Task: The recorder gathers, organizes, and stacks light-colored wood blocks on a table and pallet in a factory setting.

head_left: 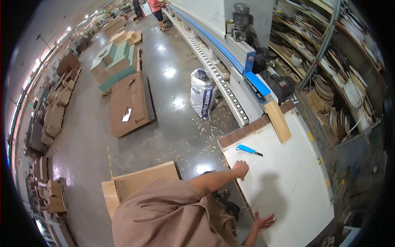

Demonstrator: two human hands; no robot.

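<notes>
My left hand [240, 169] is closed, its fingers curled, at the near edge of a white-topped table [298, 177]. Whatever it may hold is hidden. Flat on the same table near its lower edge lies my right hand [263, 221], fingers spread, holding nothing. A blue-handled utility knife [248, 149] rests on the white surface just beyond my left hand, its dark end pointing right. Farther along, a light wood-coloured strip of board [278, 122] lies across the table's brown edge, by the end of the machine.
A long machine with a roller track [214, 74] and blue beam runs away from the table. A white sack [201, 94] stands beside it among wood chips. Stacked brown panels [128, 103] and cartons sit on the floor; shelves of edging rolls [325, 88] stand right. Another person [156, 10] stands far off.
</notes>
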